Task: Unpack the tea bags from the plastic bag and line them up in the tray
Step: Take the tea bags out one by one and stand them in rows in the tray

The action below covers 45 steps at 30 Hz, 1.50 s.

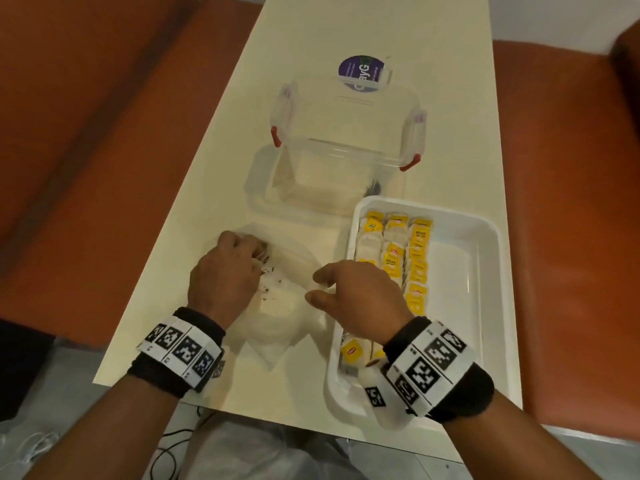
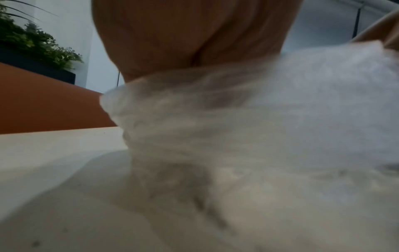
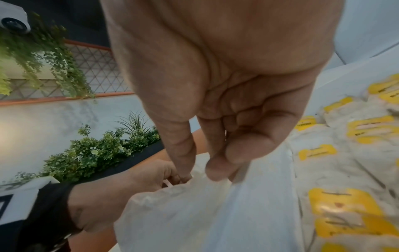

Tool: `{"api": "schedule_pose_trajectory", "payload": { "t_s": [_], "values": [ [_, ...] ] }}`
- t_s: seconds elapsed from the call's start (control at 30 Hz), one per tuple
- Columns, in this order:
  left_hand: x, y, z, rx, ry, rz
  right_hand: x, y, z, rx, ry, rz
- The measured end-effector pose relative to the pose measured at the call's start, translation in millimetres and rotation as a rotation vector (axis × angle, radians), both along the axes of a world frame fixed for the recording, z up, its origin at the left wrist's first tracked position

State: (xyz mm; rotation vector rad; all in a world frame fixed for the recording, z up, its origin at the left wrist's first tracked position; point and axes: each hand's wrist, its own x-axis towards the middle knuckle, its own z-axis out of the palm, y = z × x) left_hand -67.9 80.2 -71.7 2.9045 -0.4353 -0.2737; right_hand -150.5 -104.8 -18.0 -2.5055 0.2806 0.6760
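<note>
The crumpled clear plastic bag (image 1: 280, 306) lies on the table left of the white tray (image 1: 485, 233). My left hand (image 1: 256, 256) grips the bag's far left part with curled fingers. In the left wrist view the bag (image 2: 215, 119) bunches under my palm (image 2: 194, 34) and hides the fingertips. My right hand (image 1: 313, 289) pinches the bag's right edge between thumb and forefinger, which the right wrist view shows at the bag (image 3: 194, 213) under the hand (image 3: 200, 173). Yellow-tagged tea bags (image 1: 394, 251) lie in rows along the tray's left side. Dark crumbs show through the bag.
A clear storage box (image 1: 346, 168) with red clips and its lid stands behind the bag and tray. The tray's right half (image 1: 450, 271) holds nothing. Orange seats (image 1: 86, 168) flank the narrow cream table (image 1: 311, 36). The table's near edge runs just below my wrists.
</note>
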Motion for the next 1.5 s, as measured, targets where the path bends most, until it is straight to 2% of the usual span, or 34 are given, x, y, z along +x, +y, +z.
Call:
{"api": "schedule_pose_trajectory", "payload": {
  "t_s": [0.2,0.43,0.67,0.87,0.93,1.03,1.13,1.23,1.3,1.5],
  "values": [
    [-0.6,-0.7,-1.4,0.006,0.045,0.017,-8.9,-0.2,2.5,0.011,-0.006,-0.036],
    [2.0,-5.4,1.8,0.109,0.037,0.016,-19.9,4.1,1.7,0.018,0.01,-0.029],
    [-3.7,1.0,11.4,-0.059,0.067,0.062,-22.1,-1.0,3.3,0.023,-0.01,-0.052],
    [0.3,16.5,19.0,-0.09,0.16,0.032,-24.8,-1.1,9.0,0.016,-0.014,-0.055],
    [1.2,17.5,25.8,-0.23,0.26,0.073,-25.8,0.4,10.6,0.013,-0.01,-0.047],
    [-1.1,13.8,39.7,-0.585,0.581,0.278,-27.7,2.8,12.1,0.011,-0.003,-0.041],
    [-2.1,14.6,48.4,-0.802,0.81,0.414,-28.5,3.4,12.5,0.016,-0.006,-0.035],
    [-3.9,19.8,49.5,-0.963,0.962,0.445,-29.3,4.1,13.2,0.024,-0.012,-0.038],
    [-7.2,19.7,49.1,-1.028,0.987,0.491,-29.7,4.5,13.0,0.025,-0.016,-0.036],
    [-14.5,17.4,32.5,-0.744,0.833,0.387,-29.5,5.2,11.4,0.018,-0.024,-0.042]
  ]
}}
